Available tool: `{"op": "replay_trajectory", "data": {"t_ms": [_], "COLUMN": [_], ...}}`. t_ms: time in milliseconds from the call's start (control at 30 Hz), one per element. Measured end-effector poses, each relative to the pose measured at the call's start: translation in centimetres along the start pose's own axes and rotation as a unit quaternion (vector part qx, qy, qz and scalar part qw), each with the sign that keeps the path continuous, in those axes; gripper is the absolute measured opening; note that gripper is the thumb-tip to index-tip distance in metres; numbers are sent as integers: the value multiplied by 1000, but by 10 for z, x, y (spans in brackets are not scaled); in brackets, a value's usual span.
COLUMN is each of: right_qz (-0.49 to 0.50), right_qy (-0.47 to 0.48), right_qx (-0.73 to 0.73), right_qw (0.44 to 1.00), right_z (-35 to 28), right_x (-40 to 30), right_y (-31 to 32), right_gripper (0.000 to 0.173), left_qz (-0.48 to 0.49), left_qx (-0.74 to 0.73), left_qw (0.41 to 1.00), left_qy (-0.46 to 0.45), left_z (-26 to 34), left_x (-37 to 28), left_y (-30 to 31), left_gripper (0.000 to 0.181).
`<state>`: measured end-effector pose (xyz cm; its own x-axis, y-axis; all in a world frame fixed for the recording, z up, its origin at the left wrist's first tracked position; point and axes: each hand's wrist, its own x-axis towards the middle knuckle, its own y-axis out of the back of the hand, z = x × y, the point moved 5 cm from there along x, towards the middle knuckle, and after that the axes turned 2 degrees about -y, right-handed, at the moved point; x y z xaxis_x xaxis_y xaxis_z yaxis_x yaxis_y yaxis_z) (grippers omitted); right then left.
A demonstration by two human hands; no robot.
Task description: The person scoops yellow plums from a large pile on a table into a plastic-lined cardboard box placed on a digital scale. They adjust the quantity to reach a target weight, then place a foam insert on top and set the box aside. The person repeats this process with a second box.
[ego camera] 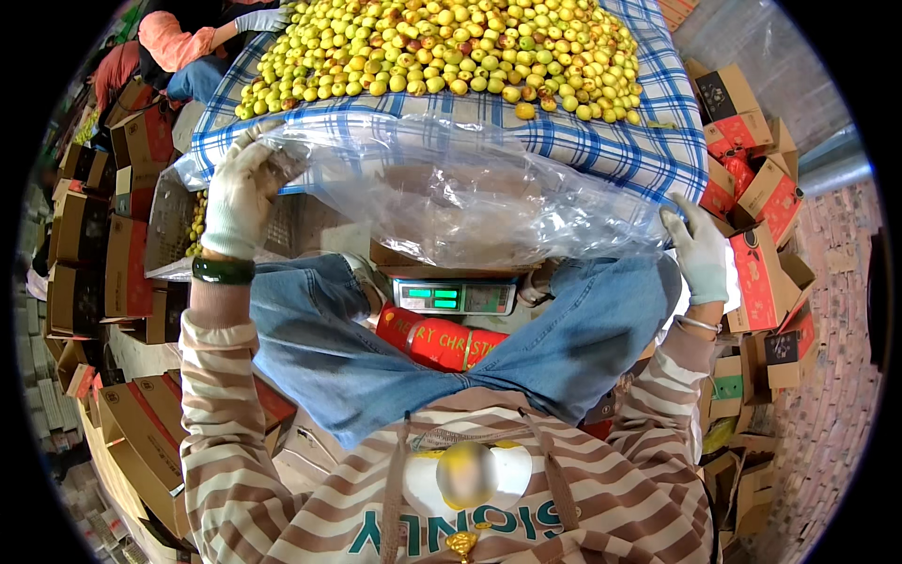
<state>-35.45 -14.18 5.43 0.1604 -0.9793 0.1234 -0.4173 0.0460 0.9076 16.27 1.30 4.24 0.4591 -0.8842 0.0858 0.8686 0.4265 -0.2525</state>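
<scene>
A clear plastic bag [451,204] is stretched sideways in front of me, between my two gloved hands. My left hand [243,187] grips its bunched left end near the edge of the checked cloth. At the opposite end, my right hand [694,243] has the bag's edge between thumb and fingers. Through and below the film shows a cardboard box [423,259], on or just behind a digital scale [454,296] with lit green displays. Beyond the bag, many yellow-green jujube-like fruits [451,56] lie heaped on a blue-and-white checked cloth [599,151].
A plastic crate [158,225] holding fruit stands by my left hand. Stacked cartons [127,261] line the left, and more open cartons [764,275] crowd the right. A co-worker's gloved hand [261,21] touches the fruit at the upper left. Brick paving [838,317] lies far right.
</scene>
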Motion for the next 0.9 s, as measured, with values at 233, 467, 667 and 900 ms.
{"op": "replay_trajectory", "data": {"t_ms": [233, 467, 667, 900], "right_qz": [-20, -256, -254, -170], "right_qy": [268, 146, 316, 185], "right_qx": [47, -46, -92, 105], "right_qw": [962, 954, 910, 962], "right_z": [-114, -88, -158, -118], "right_x": [-11, 34, 1, 40], "right_y": [-50, -246, -270, -252], "right_gripper": [85, 63, 61, 21], "left_qz": [2, -29, 6, 85], "left_qx": [-64, -43, 244, 133], "left_qw": [998, 998, 948, 982], "left_qy": [28, -26, -207, -106], "left_z": [-3, 23, 46, 66], "left_x": [-15, -28, -42, -45], "left_y": [-22, -22, 12, 24], "left_gripper": [37, 32, 26, 15]}}
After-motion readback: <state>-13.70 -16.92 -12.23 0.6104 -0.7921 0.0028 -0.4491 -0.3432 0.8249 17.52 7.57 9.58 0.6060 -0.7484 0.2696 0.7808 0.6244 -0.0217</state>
